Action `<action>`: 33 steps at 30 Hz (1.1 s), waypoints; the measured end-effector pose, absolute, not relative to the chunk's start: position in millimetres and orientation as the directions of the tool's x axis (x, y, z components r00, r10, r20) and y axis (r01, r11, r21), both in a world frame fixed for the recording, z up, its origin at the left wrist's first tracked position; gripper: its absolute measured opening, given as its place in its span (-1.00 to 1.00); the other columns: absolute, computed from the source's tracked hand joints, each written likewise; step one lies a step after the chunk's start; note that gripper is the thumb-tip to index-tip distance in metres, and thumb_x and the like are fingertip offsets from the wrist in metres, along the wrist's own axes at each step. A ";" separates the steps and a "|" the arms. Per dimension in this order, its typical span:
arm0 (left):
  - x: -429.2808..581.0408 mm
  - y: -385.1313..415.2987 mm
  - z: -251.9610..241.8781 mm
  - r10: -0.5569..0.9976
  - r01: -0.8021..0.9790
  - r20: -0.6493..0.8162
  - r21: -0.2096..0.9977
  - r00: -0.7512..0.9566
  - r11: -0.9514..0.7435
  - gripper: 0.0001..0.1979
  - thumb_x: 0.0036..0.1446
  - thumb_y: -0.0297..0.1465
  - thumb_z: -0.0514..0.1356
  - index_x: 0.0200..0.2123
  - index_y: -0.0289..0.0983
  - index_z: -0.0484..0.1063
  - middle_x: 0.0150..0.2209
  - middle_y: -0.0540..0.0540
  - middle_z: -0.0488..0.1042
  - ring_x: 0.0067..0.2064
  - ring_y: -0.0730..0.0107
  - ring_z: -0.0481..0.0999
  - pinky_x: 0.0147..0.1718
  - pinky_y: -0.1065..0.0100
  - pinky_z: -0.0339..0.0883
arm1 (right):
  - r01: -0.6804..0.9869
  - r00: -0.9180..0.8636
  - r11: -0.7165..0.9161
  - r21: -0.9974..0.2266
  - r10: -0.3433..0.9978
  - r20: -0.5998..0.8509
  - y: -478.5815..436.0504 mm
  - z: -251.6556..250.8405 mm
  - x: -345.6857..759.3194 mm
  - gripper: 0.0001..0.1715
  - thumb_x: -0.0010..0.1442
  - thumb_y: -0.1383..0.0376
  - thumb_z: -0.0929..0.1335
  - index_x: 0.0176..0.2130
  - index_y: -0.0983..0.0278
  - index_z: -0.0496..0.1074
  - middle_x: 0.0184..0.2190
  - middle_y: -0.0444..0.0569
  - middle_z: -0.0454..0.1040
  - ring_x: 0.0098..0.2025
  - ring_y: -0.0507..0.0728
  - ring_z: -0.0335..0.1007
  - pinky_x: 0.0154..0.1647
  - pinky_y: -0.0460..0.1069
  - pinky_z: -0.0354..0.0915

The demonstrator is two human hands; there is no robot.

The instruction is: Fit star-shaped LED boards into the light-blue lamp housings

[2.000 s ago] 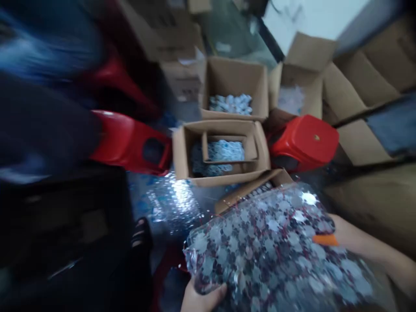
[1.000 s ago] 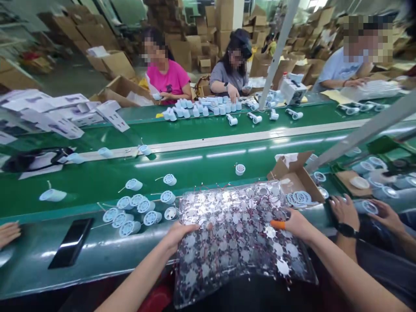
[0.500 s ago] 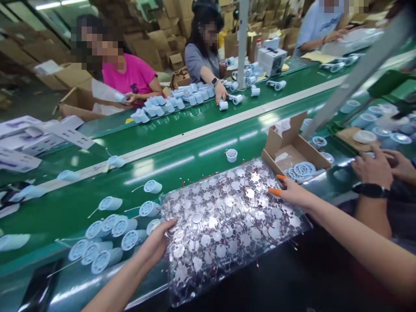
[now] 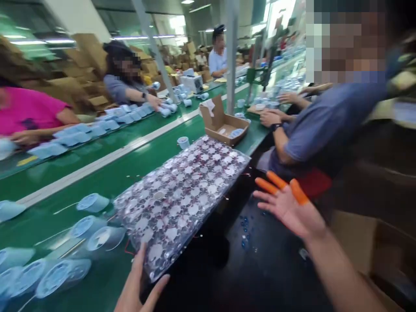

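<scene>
A clear plastic tray [image 4: 182, 190] full of flat silvery-white discs with thin red wires lies at the belt's near edge, overhanging it slightly. My left hand [image 4: 138, 277] has the tray's near corner between its thumb and fingers. Off to the right, my right hand [image 4: 289, 208] is open, palm up and fingers spread, holding nothing. Orange covers sit on some of its fingertips. Pale blue cylindrical housings [image 4: 92, 202] with white leads lie left of the tray, blurred. One more small blue housing [image 4: 183, 142] stands behind it.
An open cardboard box [image 4: 224, 125] holding blue rings stands beyond the tray. A co-worker in a blue-grey shirt [image 4: 325, 121] sits to the right. Other people work across the green belt [image 4: 139, 160]. Small blue bits [image 4: 245, 229] lie on the dark surface below; a carton [image 4: 354, 238] stands lower right.
My right hand has let go of the tray and swung right, opening palm up. My left hand has shifted to the near corner. The view has turned right.
</scene>
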State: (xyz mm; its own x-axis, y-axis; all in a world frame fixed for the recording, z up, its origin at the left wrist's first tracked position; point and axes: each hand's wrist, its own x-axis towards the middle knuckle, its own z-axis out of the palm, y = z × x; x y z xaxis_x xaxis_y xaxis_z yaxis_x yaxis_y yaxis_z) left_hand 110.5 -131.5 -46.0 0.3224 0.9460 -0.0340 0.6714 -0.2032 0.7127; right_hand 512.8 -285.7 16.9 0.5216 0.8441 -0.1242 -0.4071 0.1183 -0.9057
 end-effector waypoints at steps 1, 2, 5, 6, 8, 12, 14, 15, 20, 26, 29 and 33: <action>113.2 -132.2 -48.4 0.936 0.683 -0.012 0.687 0.351 -0.247 -0.11 0.12 0.01 0.21 0.44 -0.09 -0.02 0.43 -0.07 0.10 0.40 -0.14 0.12 0.35 -0.08 0.01 | -0.530 0.530 0.160 -0.833 0.829 -0.178 -305.9 9.1 487.5 -0.23 0.29 -0.27 0.13 0.31 -0.01 0.23 0.31 0.05 0.31 0.17 0.33 0.42 0.02 0.25 0.43; 116.0 -130.9 -50.5 0.926 0.681 0.010 0.675 0.378 -0.286 -0.11 0.14 -0.02 0.20 0.45 -0.11 -0.06 0.44 -0.10 0.05 0.42 -0.13 0.08 0.36 -0.07 -0.03 | -0.609 0.542 0.201 -0.767 0.812 -0.217 -322.1 2.6 463.8 -0.26 0.30 -0.26 0.12 0.29 -0.02 0.26 0.32 0.03 0.31 0.17 0.31 0.42 0.00 0.22 0.43; 120.8 -123.3 -57.9 0.888 0.632 0.060 0.681 0.456 -0.370 -0.08 0.20 -0.06 0.16 0.47 -0.21 -0.20 0.48 -0.17 -0.12 0.46 -0.11 -0.08 0.39 -0.03 -0.15 | -0.694 0.570 0.284 -0.661 0.778 -0.264 -350.8 -6.0 407.8 -0.32 0.31 -0.22 0.17 0.24 -0.02 0.33 0.33 0.00 0.30 0.07 0.25 0.47 -0.05 0.15 0.43; 120.9 -121.6 -60.3 0.878 0.617 0.062 0.688 0.474 -0.381 -0.06 0.21 -0.07 0.16 0.48 -0.25 -0.25 0.49 -0.21 -0.18 0.47 -0.13 -0.14 0.39 -0.05 -0.19 | -0.699 0.574 0.297 -0.651 0.775 -0.264 -355.5 -5.6 394.2 -0.34 0.31 -0.21 0.18 0.23 -0.02 0.36 0.33 -0.01 0.30 0.03 0.23 0.48 -0.07 0.13 0.43; 120.0 -121.0 -63.3 0.870 0.597 0.036 0.713 0.492 -0.367 -0.03 0.23 -0.09 0.15 0.48 -0.30 -0.34 0.49 -0.28 -0.29 0.47 -0.18 -0.26 0.39 -0.11 -0.25 | -0.703 0.576 0.308 -0.641 0.776 -0.258 -360.5 -2.0 372.1 -0.37 0.31 -0.19 0.20 0.21 -0.02 0.39 0.33 -0.02 0.30 -0.03 0.19 0.49 -0.10 0.09 0.43; 121.9 -125.2 -57.5 0.867 0.556 -0.047 0.785 0.496 -0.275 0.01 0.25 -0.15 0.16 0.47 -0.36 -0.46 0.48 -0.38 -0.46 0.46 -0.21 -0.47 0.37 -0.19 -0.32 | -0.707 0.581 0.325 -0.628 0.773 -0.253 -364.9 5.7 337.2 -0.37 0.32 -0.17 0.19 0.21 0.02 0.39 0.32 0.00 0.32 -0.06 0.18 0.49 -0.12 0.07 0.41; 125.0 -125.6 -51.8 0.853 0.534 -0.071 0.806 0.517 -0.257 0.02 0.24 -0.16 0.17 0.46 -0.39 -0.47 0.47 -0.42 -0.51 0.45 -0.20 -0.55 0.36 -0.19 -0.33 | -0.691 0.592 0.322 -0.647 0.766 -0.251 -368.1 8.2 320.6 -0.35 0.32 -0.18 0.18 0.22 0.01 0.37 0.31 0.00 0.32 -0.08 0.17 0.49 -0.13 0.06 0.41; 126.2 -124.8 -49.5 0.842 0.515 -0.068 0.816 0.536 -0.262 0.03 0.23 -0.17 0.18 0.46 -0.39 -0.46 0.47 -0.42 -0.52 0.45 -0.19 -0.57 0.36 -0.19 -0.33 | -0.681 0.593 0.313 -0.662 0.766 -0.247 -369.9 9.3 312.6 -0.34 0.31 -0.20 0.17 0.23 -0.01 0.36 0.31 0.00 0.32 -0.09 0.16 0.49 -0.15 0.05 0.41; 106.3 -117.1 -48.5 0.756 0.385 0.058 0.834 0.652 -0.396 -0.02 0.23 -0.24 0.20 0.48 -0.24 -0.42 0.49 -0.35 -0.33 0.48 -0.10 -0.34 0.38 -0.11 -0.18 | -0.621 0.513 0.228 -0.750 0.842 -0.168 -370.0 10.5 288.5 -0.06 0.03 -0.43 0.26 0.18 0.01 0.40 0.14 0.10 0.50 -0.24 0.21 0.49 -0.31 0.09 0.41; -5.9 -109.0 -72.3 0.511 0.385 0.253 0.417 0.821 -0.824 -0.25 0.24 -0.32 0.17 0.44 -0.09 -0.03 0.47 -0.14 -0.04 0.43 -0.04 0.06 0.36 -0.05 0.02 | -0.533 0.596 0.067 -0.843 0.737 -0.318 -310.2 -3.7 316.3 -0.41 0.16 -0.09 0.44 0.05 0.19 0.47 -0.12 0.08 0.62 -0.35 0.10 0.50 -0.32 0.00 0.47; -46.6 -104.8 -83.5 0.460 0.408 0.285 0.224 0.841 -0.885 -0.24 0.19 -0.50 0.11 0.43 -0.09 0.01 0.47 -0.11 -0.08 0.44 -0.01 0.02 0.37 -0.08 -0.02 | -0.544 0.671 -0.050 -0.838 0.573 -0.470 -255.0 -18.0 337.1 -0.60 0.25 0.12 0.44 0.01 0.25 0.43 -0.19 0.07 0.60 -0.31 0.10 0.56 -0.26 -0.02 0.49; -44.9 -101.5 -81.6 0.425 0.422 0.249 0.069 0.870 -0.904 -0.06 0.03 -0.77 -0.11 0.45 -0.06 -0.07 0.48 -0.05 -0.13 0.46 0.18 -0.05 0.38 0.02 0.02 | -0.564 0.652 -0.093 -0.820 0.560 -0.512 -188.1 -32.5 354.0 -0.59 0.30 0.12 0.41 0.03 0.30 0.40 -0.17 0.09 0.56 -0.22 0.16 0.58 -0.19 0.06 0.50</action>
State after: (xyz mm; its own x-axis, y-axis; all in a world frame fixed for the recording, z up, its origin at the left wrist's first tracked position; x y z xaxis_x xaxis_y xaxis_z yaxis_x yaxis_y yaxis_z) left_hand -44.9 -101.5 -81.6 0.8703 0.4253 0.2485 0.4221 -0.9039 0.0685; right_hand 354.0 -188.1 -32.5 0.6519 0.5598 -0.5116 -0.5642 -0.0927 -0.8204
